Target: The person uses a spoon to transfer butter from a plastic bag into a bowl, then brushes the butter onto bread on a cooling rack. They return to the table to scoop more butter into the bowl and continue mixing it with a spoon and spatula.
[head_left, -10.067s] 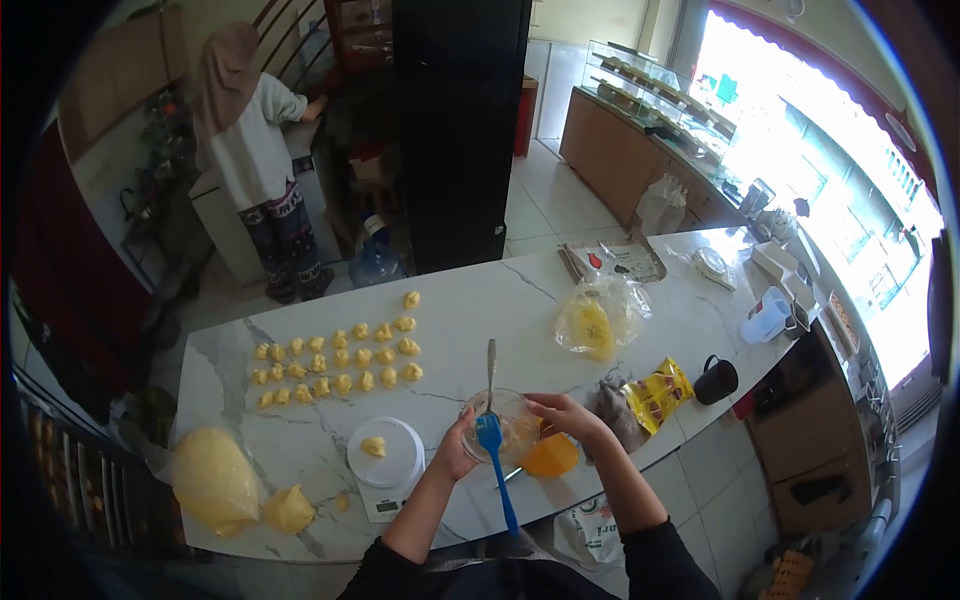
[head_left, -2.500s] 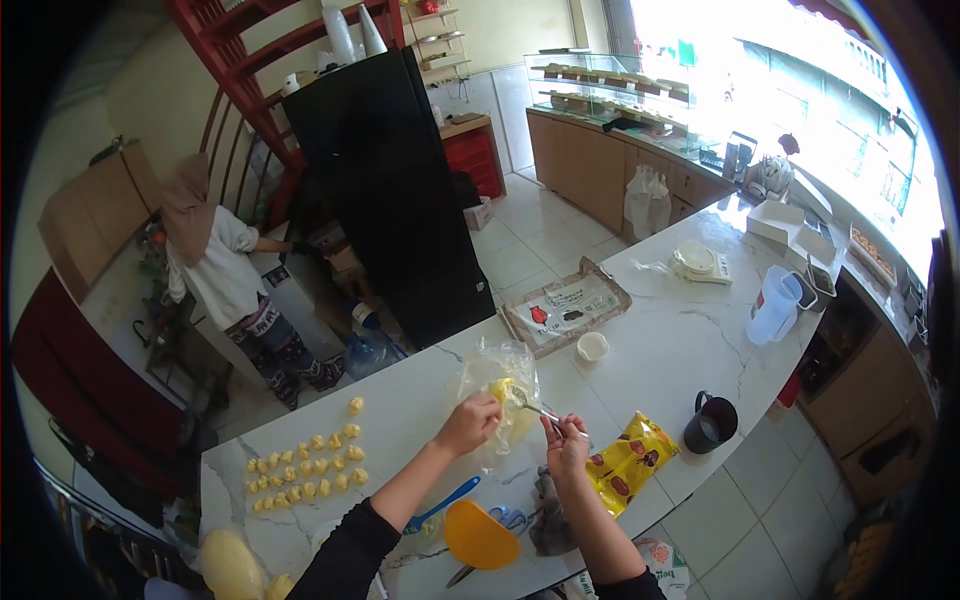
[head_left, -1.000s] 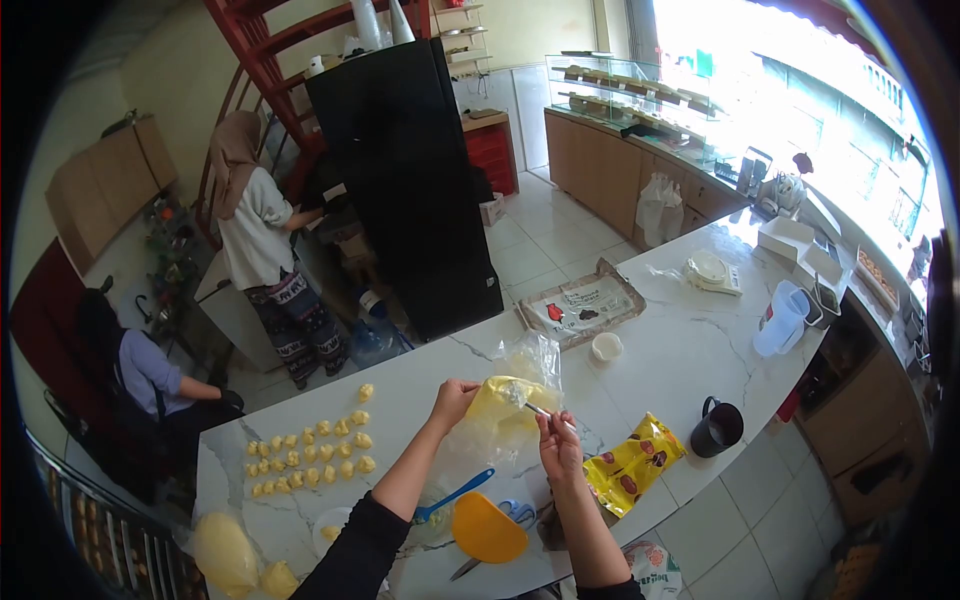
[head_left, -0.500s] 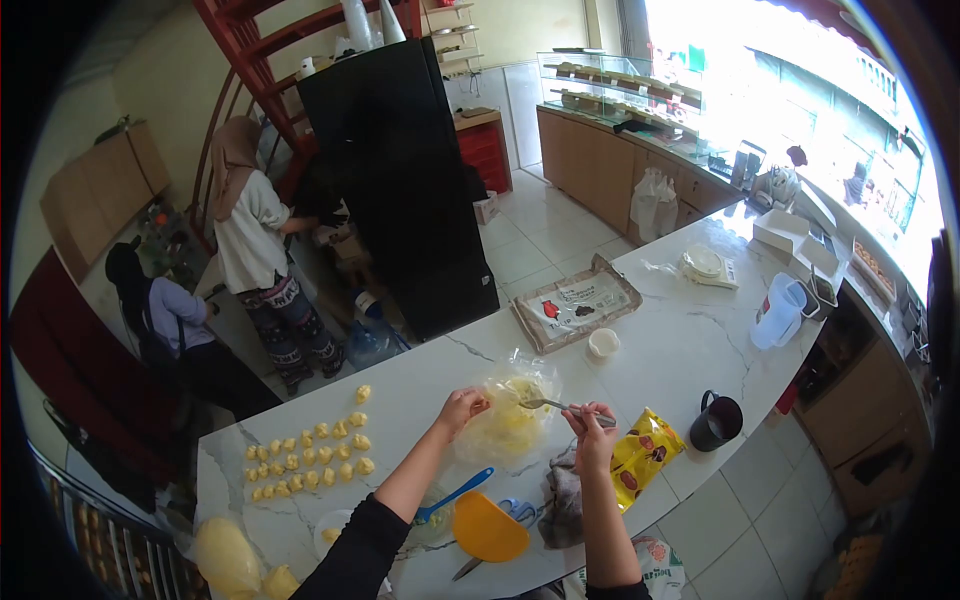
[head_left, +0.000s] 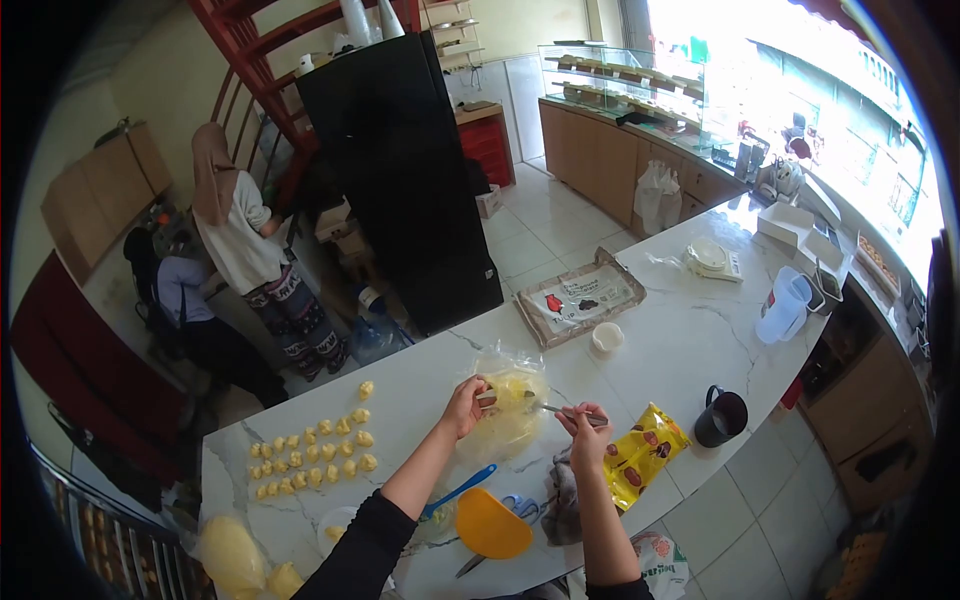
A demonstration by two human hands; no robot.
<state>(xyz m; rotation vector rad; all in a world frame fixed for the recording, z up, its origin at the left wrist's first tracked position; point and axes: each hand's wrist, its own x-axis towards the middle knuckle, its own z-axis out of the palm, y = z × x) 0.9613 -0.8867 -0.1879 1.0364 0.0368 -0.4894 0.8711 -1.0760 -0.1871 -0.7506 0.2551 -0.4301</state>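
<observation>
A clear plastic bag [head_left: 497, 432] with a soft yellow filling [head_left: 515, 388] lies on the counter in front of me. My right hand [head_left: 588, 428] is closed around the handle of a metal spoon [head_left: 553, 408], whose tip reaches into the yellow filling. My left hand [head_left: 464, 408] is at the bag's left side, fingers bent together around something small and pale that I cannot make out. Several small yellow lumps [head_left: 330, 452] stand in rows on the left. Close to my forearms lie a blue-handled spatula [head_left: 462, 490], an orange scraper [head_left: 492, 524] and scissors [head_left: 522, 508].
A yellow packet [head_left: 645, 456], a grey cloth [head_left: 563, 500] and a dark mug [head_left: 719, 418] are right of my right hand. Farther back are a small white cup [head_left: 607, 338], a brown bag [head_left: 580, 298] and a clear jug [head_left: 783, 305]. Two people stand at the left.
The spoon's head has dipped into the yellow filling and is now less visible. My left hand has tilted and moved slightly up. The two people at the left have shifted.
</observation>
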